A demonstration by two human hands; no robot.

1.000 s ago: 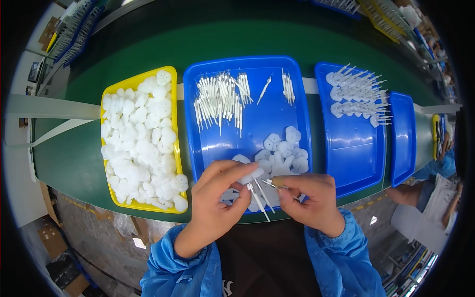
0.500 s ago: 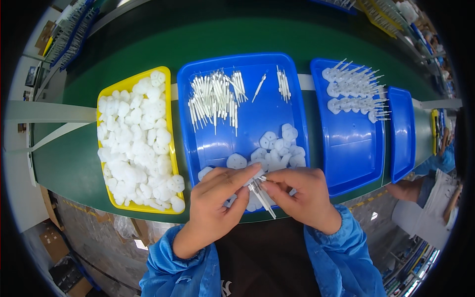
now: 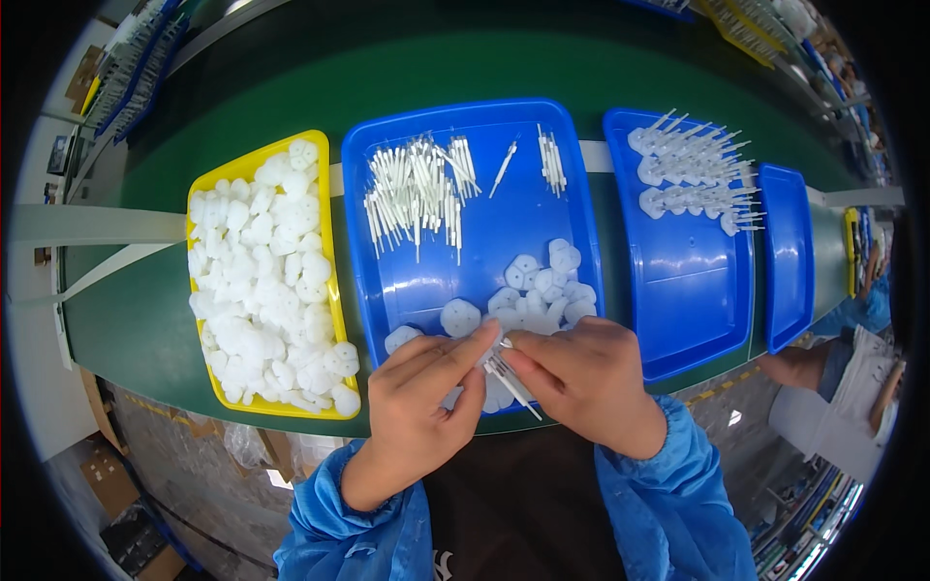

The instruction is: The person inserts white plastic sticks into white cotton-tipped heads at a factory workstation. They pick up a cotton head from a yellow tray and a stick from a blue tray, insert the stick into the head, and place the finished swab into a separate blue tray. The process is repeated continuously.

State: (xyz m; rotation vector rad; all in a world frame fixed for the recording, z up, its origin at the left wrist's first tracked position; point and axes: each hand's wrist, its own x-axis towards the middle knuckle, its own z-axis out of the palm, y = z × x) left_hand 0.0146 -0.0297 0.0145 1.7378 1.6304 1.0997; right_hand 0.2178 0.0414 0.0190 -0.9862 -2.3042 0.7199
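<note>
Over the near edge of the middle blue tray (image 3: 446, 283), my two hands meet. My left hand (image 3: 423, 407) pinches a white plastic disc, mostly hidden by the fingers. Several thin white rods (image 3: 510, 378) hang from it toward me. My right hand (image 3: 589, 385) is closed, thumb and forefinger pressed at the top of one rod against the disc; that rod's upper end is covered. Beyond my hands, loose white discs (image 3: 523, 271) are heaped in the tray. At its far side lie a pile of white rods (image 3: 417, 189), a single rod (image 3: 503, 169) and a small bunch (image 3: 551, 162).
On the left, a yellow tray (image 3: 339, 290) is heaped with white discs (image 3: 257, 281). The blue tray on the right (image 3: 693, 281) holds rows of discs with rods attached (image 3: 690, 165); another blue tray (image 3: 787, 257) adjoins it. All rest on a green table (image 3: 446, 68). Another person's arm (image 3: 799, 368) shows far right.
My right fingers have shifted slightly left, closer against the disc, and now cover more of the rod tops. The trays appear almost unmoved, slightly shifted in view.
</note>
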